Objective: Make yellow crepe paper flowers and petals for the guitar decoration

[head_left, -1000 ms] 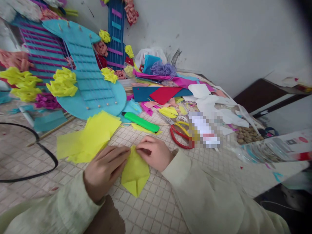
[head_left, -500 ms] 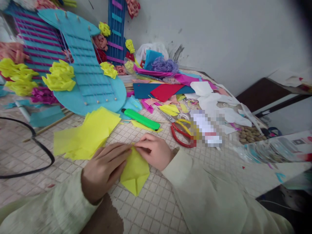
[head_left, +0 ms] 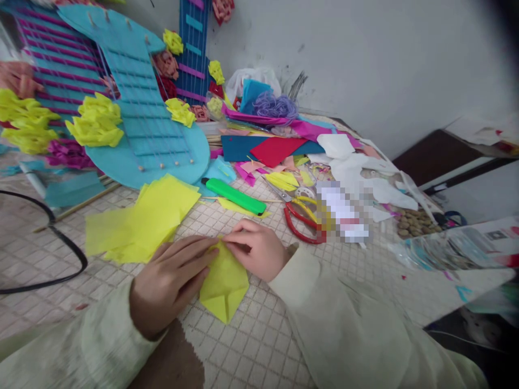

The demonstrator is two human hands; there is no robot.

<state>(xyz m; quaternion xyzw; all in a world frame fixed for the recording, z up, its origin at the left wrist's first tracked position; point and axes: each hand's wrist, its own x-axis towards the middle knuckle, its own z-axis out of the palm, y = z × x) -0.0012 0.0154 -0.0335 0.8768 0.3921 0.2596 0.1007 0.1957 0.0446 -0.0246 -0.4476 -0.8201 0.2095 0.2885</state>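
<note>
A yellow folded paper (head_left: 225, 283) lies on the patterned tabletop between my hands, its lower end a point with a short crease. My left hand (head_left: 172, 281) rests along its upper left edge, fingers together and fingertips on the paper near the top. My right hand (head_left: 257, 248) pinches the paper's top corner between thumb and forefinger. Beyond my left hand is a fanned stack of yellow sheets (head_left: 154, 216). A green cutter (head_left: 235, 195) lies past my fingers, with red-handled scissors (head_left: 302, 229) to its right.
A blue cardboard guitar (head_left: 141, 119) with yellow paper flowers (head_left: 97, 121) stands at the back left. A black cable (head_left: 68, 243) curves at the left. Coloured paper scraps, purple yarn (head_left: 275, 105) and white scraps (head_left: 375, 183) spread along the back and right.
My left hand has shifted slightly left, and its fingertips have drawn back a little along the paper. My right hand keeps its pinch at the top corner.
</note>
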